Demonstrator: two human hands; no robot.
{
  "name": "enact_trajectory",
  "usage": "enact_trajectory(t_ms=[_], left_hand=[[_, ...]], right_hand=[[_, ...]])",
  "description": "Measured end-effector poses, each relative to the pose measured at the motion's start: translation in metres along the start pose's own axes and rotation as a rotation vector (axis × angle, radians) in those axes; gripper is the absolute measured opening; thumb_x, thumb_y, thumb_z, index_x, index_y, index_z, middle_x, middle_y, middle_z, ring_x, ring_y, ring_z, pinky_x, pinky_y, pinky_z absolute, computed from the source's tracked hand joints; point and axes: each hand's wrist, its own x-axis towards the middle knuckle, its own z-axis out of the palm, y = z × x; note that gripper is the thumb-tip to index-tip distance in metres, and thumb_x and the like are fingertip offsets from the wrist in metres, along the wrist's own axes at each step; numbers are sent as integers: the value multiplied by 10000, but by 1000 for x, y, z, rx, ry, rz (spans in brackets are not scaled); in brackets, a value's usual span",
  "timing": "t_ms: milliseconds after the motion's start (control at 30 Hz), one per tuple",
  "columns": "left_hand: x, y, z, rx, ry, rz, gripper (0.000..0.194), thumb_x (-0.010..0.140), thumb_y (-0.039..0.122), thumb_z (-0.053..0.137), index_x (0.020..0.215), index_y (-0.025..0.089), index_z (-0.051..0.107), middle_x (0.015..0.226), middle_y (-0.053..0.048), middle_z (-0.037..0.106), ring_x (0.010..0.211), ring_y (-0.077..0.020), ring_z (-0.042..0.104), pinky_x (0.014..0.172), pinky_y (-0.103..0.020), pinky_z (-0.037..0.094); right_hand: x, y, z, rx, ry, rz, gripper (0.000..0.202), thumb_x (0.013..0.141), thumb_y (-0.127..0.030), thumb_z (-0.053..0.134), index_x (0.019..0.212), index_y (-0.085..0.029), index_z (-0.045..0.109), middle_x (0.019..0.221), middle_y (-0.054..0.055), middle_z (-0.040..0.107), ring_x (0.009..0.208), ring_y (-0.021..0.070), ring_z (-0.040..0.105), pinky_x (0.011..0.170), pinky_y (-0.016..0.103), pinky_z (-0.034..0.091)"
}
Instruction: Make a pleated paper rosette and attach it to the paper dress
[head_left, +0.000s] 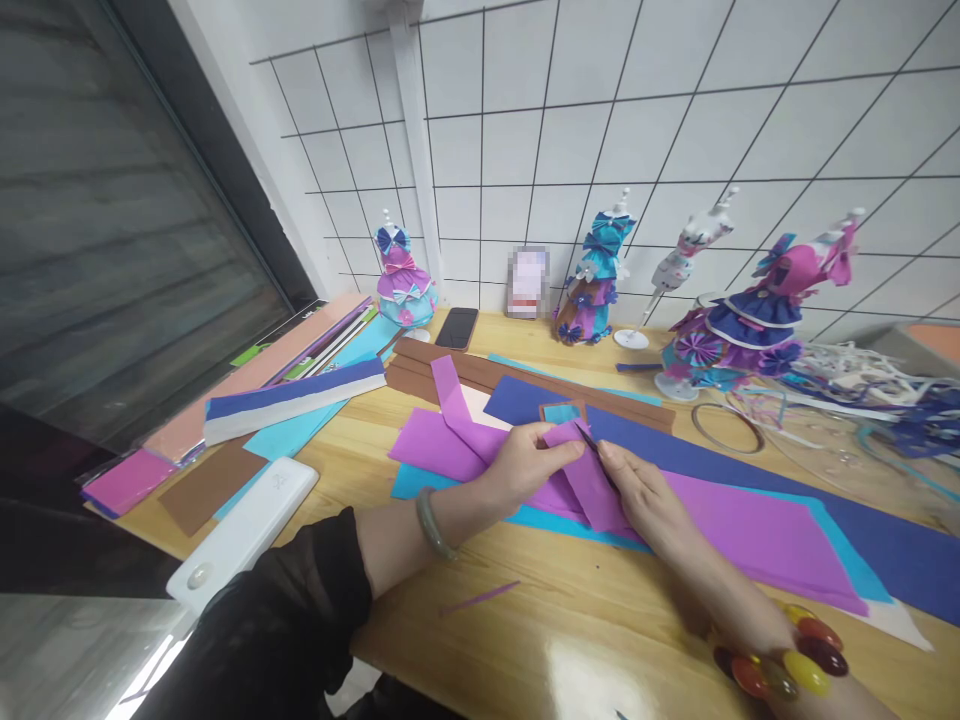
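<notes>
Left hand: thumb and fingers pinch a folded purple piece, held above the desk, over a spread of flat sheets. Right hand: closed round a slim dark tool, its tip against the purple; type of tool unclear.

Under and beside the hands: a long purple sheet, smooth and matte, overlapping turquoise and a broad navy sheet. Thin purple sliver on the near wood. Desk pale, grain visible, glossy where light strikes.

Farther out: brown strips, creased lengthwise; a dark phone lying flat; a round metallic ring at right. Along the back, small dress forms, one in ruffled tiers with bows, one in white. Behind: white wall ruled in dark grid lines.
</notes>
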Motion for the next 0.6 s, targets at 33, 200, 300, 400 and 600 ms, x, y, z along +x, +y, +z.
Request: enact_trajectory(t_ms=[33,200,300,400,600], left_hand=[[0,0,0,-4,-3,9,282,680,350,615,825,108,622,805,-51,607,704,-124,523,661,-249,404],[0,-2,-1,-4,-15,23,253,694,342,604,790,108,613,757,-34,586,660,-102,498,624,-235,391],[0,-3,-1,0,-16,24,265,696,337,601,815,101,615,789,-48,593,675,-111,505,640,-247,398],[0,-3,-1,9,-14,29,275,696,339,599,811,90,616,794,-57,593,680,-116,508,640,-251,402],[0,-1,-1,28,-6,23,265,693,332,601,806,93,615,802,-54,603,692,-122,521,646,-251,408]], right_hand=[[0,0,0,-1,3,1,437,814,-516,393,940,-175,635,961,56,653,945,232,553,861,340,406],[0,1,-1,-11,5,0,429,809,-516,401,921,-178,642,936,41,656,888,222,564,816,324,429],[1,1,-1,-8,-5,1,423,813,-507,401,929,-178,640,922,40,654,856,218,565,798,324,434],[1,2,-1,-10,-3,0,430,815,-507,394,936,-173,637,909,42,654,861,221,563,803,329,429],[2,3,-1,-39,2,-3,426,809,-516,392,877,-179,644,873,33,654,841,220,560,765,317,441]])
